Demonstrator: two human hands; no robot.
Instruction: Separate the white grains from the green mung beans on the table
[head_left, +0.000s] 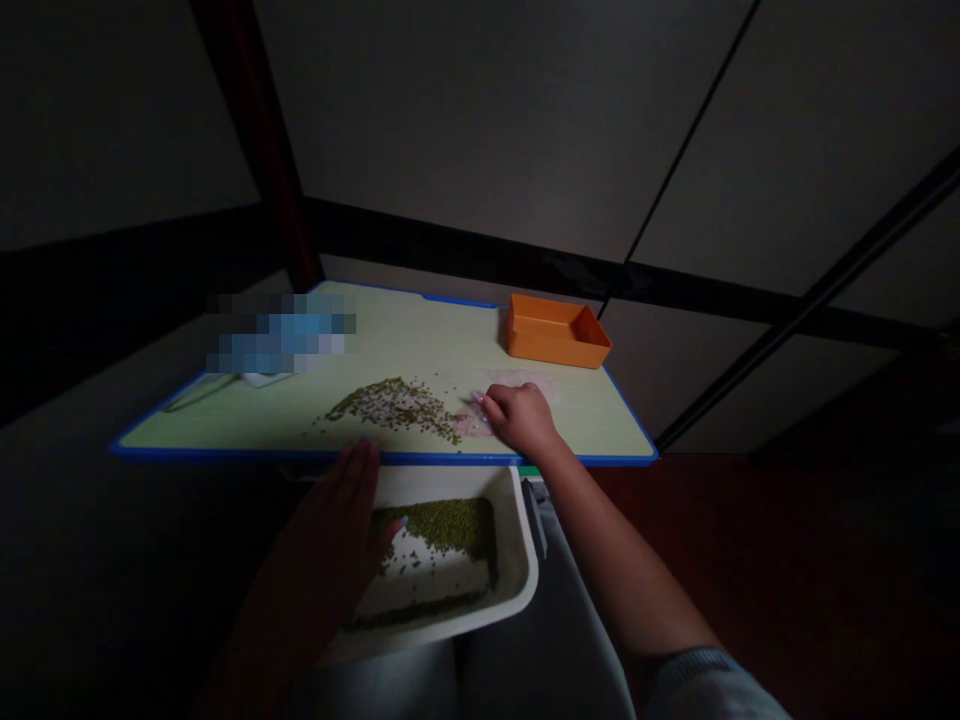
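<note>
Small green seeds point(401, 403) lie scattered in a loose patch on the pale yellow tabletop point(397, 320). Just right of them, my right hand point(523, 418) rests on the table with its fingers curled in; whatever it may hold is hidden. A pinkish patch point(472, 419) shows on the surface around that hand. My left hand point(341, 510), in shadow, reaches to the blue front edge with its fingers stretched out and the thumb apart. Below it is a white basin point(525, 580), partly hidden by the hand, with more green seeds point(454, 525) heaped toward its far side.
An orange open box point(559, 335) stands at the table's back right. At the left sits a blurred-out bluish object point(281, 335) with a cord-like strip point(199, 395) beside it. A wall of pale panels point(465, 130) rises behind the table.
</note>
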